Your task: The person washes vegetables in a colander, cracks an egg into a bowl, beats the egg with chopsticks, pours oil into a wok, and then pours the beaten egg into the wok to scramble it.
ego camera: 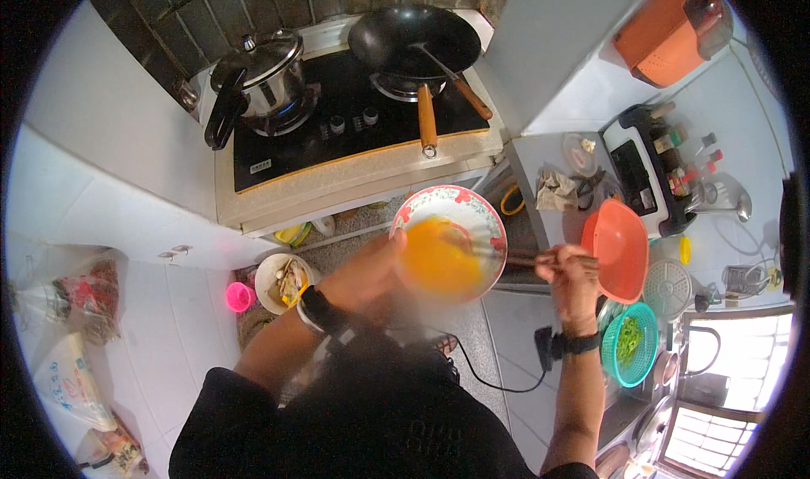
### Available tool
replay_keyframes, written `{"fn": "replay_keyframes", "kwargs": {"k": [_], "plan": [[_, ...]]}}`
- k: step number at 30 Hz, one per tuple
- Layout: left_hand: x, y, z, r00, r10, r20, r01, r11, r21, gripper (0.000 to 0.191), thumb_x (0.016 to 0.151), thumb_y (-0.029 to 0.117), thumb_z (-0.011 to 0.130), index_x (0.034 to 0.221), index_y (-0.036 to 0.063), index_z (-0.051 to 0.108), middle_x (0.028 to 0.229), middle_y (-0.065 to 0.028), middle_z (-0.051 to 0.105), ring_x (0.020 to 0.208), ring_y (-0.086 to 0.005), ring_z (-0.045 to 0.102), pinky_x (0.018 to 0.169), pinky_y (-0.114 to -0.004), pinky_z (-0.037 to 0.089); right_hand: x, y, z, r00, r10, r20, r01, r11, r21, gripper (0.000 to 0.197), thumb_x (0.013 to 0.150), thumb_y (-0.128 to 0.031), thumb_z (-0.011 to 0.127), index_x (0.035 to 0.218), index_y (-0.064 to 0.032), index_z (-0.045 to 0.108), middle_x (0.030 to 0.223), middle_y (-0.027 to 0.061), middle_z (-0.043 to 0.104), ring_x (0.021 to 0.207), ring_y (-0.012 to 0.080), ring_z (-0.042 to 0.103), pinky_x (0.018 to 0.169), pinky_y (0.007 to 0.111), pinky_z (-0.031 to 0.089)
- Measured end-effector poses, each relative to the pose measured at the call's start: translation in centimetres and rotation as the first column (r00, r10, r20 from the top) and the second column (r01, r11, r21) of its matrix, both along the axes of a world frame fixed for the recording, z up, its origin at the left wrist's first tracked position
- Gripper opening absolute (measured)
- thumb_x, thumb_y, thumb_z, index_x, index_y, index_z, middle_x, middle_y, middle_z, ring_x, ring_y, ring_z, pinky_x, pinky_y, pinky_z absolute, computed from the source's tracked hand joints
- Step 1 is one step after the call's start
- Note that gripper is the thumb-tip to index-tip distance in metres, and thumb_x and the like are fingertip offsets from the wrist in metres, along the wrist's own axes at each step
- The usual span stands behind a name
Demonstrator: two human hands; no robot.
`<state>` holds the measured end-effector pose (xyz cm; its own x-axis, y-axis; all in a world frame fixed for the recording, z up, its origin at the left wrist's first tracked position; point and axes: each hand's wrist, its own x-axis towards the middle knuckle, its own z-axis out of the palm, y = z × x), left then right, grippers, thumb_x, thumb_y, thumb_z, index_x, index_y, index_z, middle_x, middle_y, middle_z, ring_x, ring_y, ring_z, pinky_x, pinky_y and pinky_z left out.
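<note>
My left hand (373, 267) grips a white bowl (417, 208) with a red and green floral rim by its left side, tilted in front of my body. Beaten egg (436, 261), yellow-orange, pools in the lower part of the bowl. In my right hand (569, 276) is a pair of chopsticks (522, 259), level with the bowl and reaching over its right rim. Their tips are blurred against the egg. Both wrists wear black bands, and a cable hangs from the right one. My left fingers are partly hidden behind the bowl.
A wok (392, 42) with a wooden-handled utensil sits on the gas hob (329, 150), beside a pressure cooker (266, 93) over a blue flame. A red plastic basin (623, 251) and a green colander (648, 352) holding sliced green vegetables are at right. A waste bin (266, 289) stands at lower left.
</note>
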<state>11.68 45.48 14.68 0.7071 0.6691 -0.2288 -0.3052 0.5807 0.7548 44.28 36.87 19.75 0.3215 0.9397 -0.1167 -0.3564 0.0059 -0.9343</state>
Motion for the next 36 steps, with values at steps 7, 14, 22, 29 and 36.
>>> {"fn": "replay_keyframes", "kwargs": {"k": [7, 14, 22, 29, 36], "plan": [[0.1, 0.6, 0.0, 1.000, -0.008, 0.018, 0.008, 1.000, 0.026, 0.053, 0.102, 0.044, 0.035, 0.134, 0.0026, 0.044, 0.125, -0.0079, 0.056, 0.110, -0.0156, 0.055, 0.093, -0.032, 0.046, -0.5, -0.2, -0.2, 1.000, 0.023, -0.007, -0.024, 0.998, -0.064, 0.013, 0.091, -0.010, 0.059, 0.098, 0.0011, 0.061, 0.092, 0.0154, 0.065, 0.082, 0.0273, 0.068, 0.067, 0.035, 0.061], [-0.4, 1.1, -0.3, 0.993, -0.104, 0.048, 0.105, 0.994, -0.011, 0.071, 0.095, 0.058, 0.037, 0.147, 0.0119, 0.023, 0.148, -0.0076, 0.035, 0.135, -0.0217, 0.037, 0.109, -0.041, 0.035, -1.2, 1.0, 0.1, 0.996, 0.081, -0.033, -0.080, 0.996, 0.031, 0.014, 0.092, -0.011, 0.059, 0.099, 0.0013, 0.061, 0.094, 0.0167, 0.066, 0.083, 0.0283, 0.068, 0.068, 0.036, 0.061], [0.2, 0.6, 1.3, 1.000, 0.008, 0.019, -0.009, 0.999, 0.032, 0.054, 0.101, 0.045, 0.039, 0.136, 0.0040, 0.043, 0.126, -0.0063, 0.056, 0.109, -0.0159, 0.056, 0.092, -0.032, 0.046, -0.1, 2.1, -0.1, 0.998, 0.054, -0.013, -0.053, 0.998, 0.038, 0.014, 0.091, -0.010, 0.060, 0.100, 0.0002, 0.061, 0.094, 0.0154, 0.066, 0.086, 0.0289, 0.068, 0.072, 0.037, 0.060], [-0.7, 1.0, -0.4, 0.990, -0.046, -0.133, 0.069, 0.983, 0.173, 0.050, 0.103, 0.040, 0.035, 0.135, 0.0033, 0.044, 0.120, -0.0061, 0.059, 0.100, -0.0127, 0.057, 0.086, -0.029, 0.047, -1.3, 1.7, 0.1, 0.994, 0.097, -0.054, -0.102, 0.990, -0.097, 0.014, 0.092, -0.010, 0.059, 0.100, 0.0009, 0.060, 0.097, 0.0163, 0.065, 0.086, 0.0283, 0.068, 0.069, 0.035, 0.061], [0.0, 0.8, 0.3, 0.999, 0.005, 0.035, -0.002, 0.997, -0.076, 0.051, 0.103, 0.040, 0.035, 0.135, 0.0017, 0.043, 0.122, -0.0060, 0.058, 0.101, -0.0121, 0.056, 0.085, -0.028, 0.047, -1.1, 1.2, 0.0, 0.996, 0.063, -0.056, -0.065, 0.998, -0.027, 0.016, 0.092, -0.013, 0.060, 0.100, 0.0007, 0.060, 0.096, 0.0158, 0.065, 0.085, 0.0275, 0.068, 0.070, 0.034, 0.060]]}}
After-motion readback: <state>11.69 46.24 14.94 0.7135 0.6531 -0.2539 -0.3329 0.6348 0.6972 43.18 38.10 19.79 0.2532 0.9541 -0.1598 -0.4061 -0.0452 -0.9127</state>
